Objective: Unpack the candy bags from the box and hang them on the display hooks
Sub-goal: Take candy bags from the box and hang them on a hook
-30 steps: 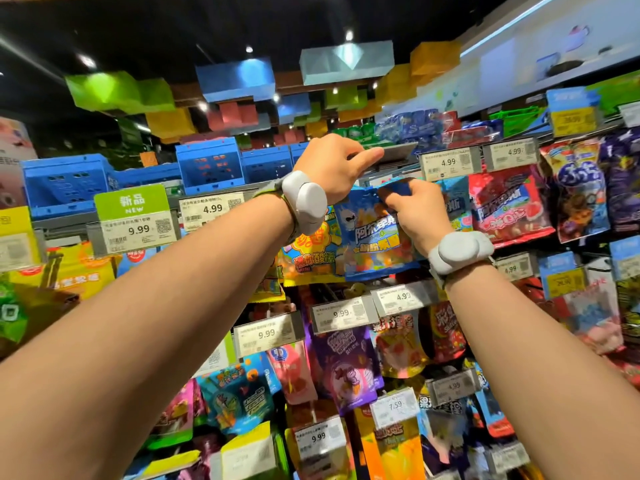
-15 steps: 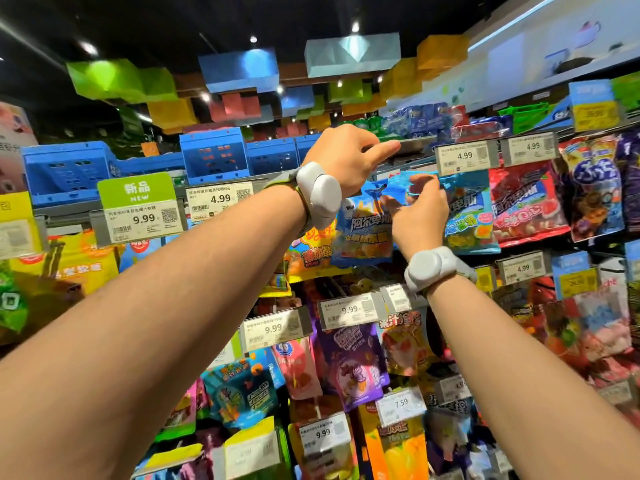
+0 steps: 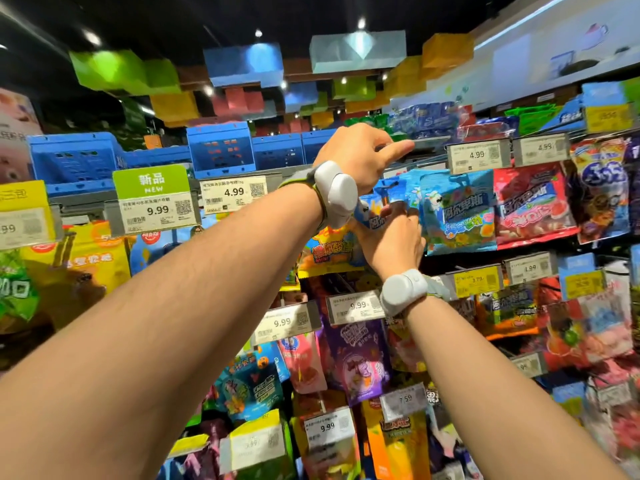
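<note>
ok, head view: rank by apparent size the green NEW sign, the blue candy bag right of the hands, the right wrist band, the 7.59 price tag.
1. Blue candy bag
2. Green NEW sign, price label included
3. Right wrist band and 7.59 price tag: alike; the band is nearer the camera, so no ranking.

Both arms raised toward a wall of hanging candy. Left hand point(image 3: 356, 155) up at the top rail, forefinger stretched right along a grey tag holder point(image 3: 427, 144), other fingers curled. Right hand point(image 3: 389, 237) just below, pinching the top of a blue bag point(image 3: 375, 211), half hidden behind the left wrist's white band point(image 3: 334, 194). Just right of it, another blue bag point(image 3: 457, 211) hanging under a 4.99 tag point(image 3: 477, 155), then a red bag point(image 3: 531, 202). Green NEW sign point(image 3: 152, 181) far left. Blue crates point(image 3: 220, 148) above.
</note>
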Available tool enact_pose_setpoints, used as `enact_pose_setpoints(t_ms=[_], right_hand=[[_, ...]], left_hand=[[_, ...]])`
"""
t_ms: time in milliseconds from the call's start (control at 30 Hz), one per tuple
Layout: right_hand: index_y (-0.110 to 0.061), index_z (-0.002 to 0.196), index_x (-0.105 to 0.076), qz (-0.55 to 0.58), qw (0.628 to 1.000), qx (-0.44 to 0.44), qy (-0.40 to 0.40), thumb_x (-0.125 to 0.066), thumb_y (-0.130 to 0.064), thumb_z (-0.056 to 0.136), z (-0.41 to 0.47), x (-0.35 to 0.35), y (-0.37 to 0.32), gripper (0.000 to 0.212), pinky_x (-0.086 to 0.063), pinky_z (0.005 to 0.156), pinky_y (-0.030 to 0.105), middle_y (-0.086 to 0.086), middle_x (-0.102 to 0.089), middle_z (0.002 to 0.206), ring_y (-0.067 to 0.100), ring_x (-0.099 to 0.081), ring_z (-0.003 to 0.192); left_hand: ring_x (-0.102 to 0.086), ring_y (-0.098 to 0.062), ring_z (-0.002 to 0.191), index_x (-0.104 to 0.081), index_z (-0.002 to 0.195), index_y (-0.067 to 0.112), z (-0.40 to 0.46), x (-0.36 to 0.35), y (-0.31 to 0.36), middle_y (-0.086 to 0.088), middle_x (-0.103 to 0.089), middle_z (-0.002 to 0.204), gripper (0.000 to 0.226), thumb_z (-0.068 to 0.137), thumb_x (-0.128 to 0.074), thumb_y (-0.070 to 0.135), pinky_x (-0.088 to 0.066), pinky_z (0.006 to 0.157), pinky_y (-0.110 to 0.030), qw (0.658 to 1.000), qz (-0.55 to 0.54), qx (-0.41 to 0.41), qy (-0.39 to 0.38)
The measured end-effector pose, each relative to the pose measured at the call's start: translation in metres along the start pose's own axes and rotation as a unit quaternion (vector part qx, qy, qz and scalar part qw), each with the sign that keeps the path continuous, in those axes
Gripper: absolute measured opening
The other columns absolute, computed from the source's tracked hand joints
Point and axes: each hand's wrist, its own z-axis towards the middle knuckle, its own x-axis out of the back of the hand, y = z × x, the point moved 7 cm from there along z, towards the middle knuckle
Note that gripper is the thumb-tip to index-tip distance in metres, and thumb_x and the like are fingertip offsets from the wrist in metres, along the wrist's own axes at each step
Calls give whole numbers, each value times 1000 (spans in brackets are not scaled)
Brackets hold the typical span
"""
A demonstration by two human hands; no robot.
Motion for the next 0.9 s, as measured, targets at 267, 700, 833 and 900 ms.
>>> enact_pose_setpoints(t_ms=[267, 700, 833, 900], right_hand=[[-12, 116, -56, -10, 999, -32, -39, -74, -41, 84, -1, 0, 16, 46, -47, 98, 45, 13, -59, 117, 35, -56, 115], [-17, 97, -54, 58, 997, 17, -52, -70, -44, 85, -30, 42, 7, 34, -48, 76, 40, 3, -58, 97, 24, -57, 88], [-21, 96, -56, 106, 993, 6, -43, -72, -53, 82, -50, 48, 4, 39, -49, 77, 38, -1, -62, 89, 19, -60, 85], [-20, 96, -57, 119, 991, 1, -52, -71, -53, 83, -61, 46, 1, 38, -48, 75, 37, -2, -62, 84, 20, -60, 84]], left_hand=[[-63, -24, 77, -70, 78, 14, -4, 2, 0, -4, -69, 77, 51, 93, -50, 58, -49, 69, -38, 1000, 19, 5, -7], [-53, -34, 116, -58, 126, 20, -70, 5, 2, -10, -57, 132, 39, 91, -61, 36, -39, 91, -46, 945, 268, -177, 54], [-53, -35, 121, -65, 119, 13, -108, 21, -3, -14, -61, 127, 34, 90, -59, 31, -37, 105, -50, 943, 234, -201, 127], [-56, -32, 112, -64, 121, 13, -130, 30, -4, -10, -64, 119, 35, 92, -56, 31, -44, 95, -43, 953, 189, -184, 149]])
